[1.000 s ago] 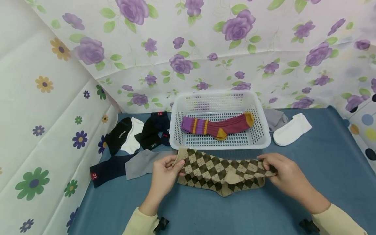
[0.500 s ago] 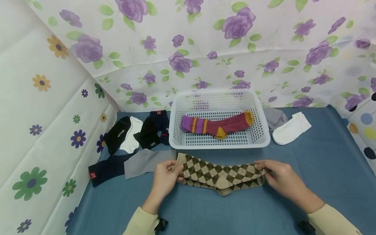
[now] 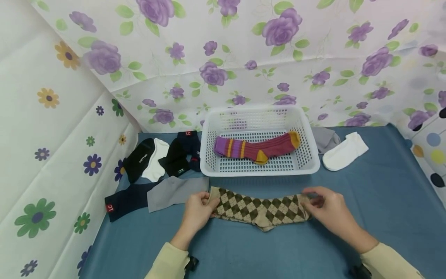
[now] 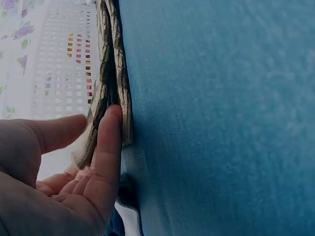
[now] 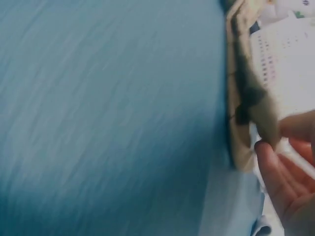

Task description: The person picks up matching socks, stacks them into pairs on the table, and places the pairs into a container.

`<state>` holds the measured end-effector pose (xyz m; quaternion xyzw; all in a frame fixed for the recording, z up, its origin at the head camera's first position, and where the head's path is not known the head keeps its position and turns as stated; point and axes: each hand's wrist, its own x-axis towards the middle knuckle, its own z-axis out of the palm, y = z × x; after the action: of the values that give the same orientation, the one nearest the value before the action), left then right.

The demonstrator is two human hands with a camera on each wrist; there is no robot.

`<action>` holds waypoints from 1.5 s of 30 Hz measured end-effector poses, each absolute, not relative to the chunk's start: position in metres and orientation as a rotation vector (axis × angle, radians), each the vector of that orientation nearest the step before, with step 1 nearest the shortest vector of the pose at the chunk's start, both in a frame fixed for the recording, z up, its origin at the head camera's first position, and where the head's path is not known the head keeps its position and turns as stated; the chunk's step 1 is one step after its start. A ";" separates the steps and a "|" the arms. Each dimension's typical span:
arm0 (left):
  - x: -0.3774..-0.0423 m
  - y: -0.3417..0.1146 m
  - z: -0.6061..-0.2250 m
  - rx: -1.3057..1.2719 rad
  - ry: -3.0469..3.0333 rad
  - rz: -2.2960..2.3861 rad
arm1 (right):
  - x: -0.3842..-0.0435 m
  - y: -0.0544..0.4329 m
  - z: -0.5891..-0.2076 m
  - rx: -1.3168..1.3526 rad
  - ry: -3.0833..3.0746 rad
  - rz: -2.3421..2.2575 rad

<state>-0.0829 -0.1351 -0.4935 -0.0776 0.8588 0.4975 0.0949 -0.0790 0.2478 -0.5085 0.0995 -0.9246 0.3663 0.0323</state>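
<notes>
Two beige-and-brown argyle socks lie one over the other in front of the basket, the upper sock (image 3: pixel 244 207) covering most of the lower one. My left hand (image 3: pixel 196 211) pinches the upper sock's cuff at the left end. In the left wrist view, the fingers reach between the upper sock and the lower sock (image 4: pixel 124 98), with the thumb on the outer side. At the other end, my right hand (image 3: pixel 329 207) holds the upper sock's toe between thumb and fingertips. The right wrist view shows that toe (image 5: pixel 266 118) raised slightly over the lower sock's toe (image 5: pixel 241 152).
A white perforated basket (image 3: pixel 259 171) behind the socks holds purple-and-maroon socks (image 3: pixel 258 149). To the left lie a grey sock (image 3: pixel 175 193), a navy sock (image 3: pixel 134 197) and several black, white and navy ones. A white sock (image 3: pixel 345 152) and a grey sock (image 3: pixel 325 139) are right of the basket.
Both hands have lowered the upper argyle sock onto the lower one, bringing their outlines together. The right hand has shifted slightly left with the toe; the basket and other socks stay put.
</notes>
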 end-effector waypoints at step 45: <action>-0.093 -0.122 -0.494 -0.154 2.516 1.401 | -0.092 0.253 -0.497 -0.048 -3.125 1.135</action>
<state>-0.0932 -0.1217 -0.4936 -0.0530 0.8652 0.4818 0.1283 -0.0917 0.2532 -0.4971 -0.0145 -0.9358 0.3400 -0.0918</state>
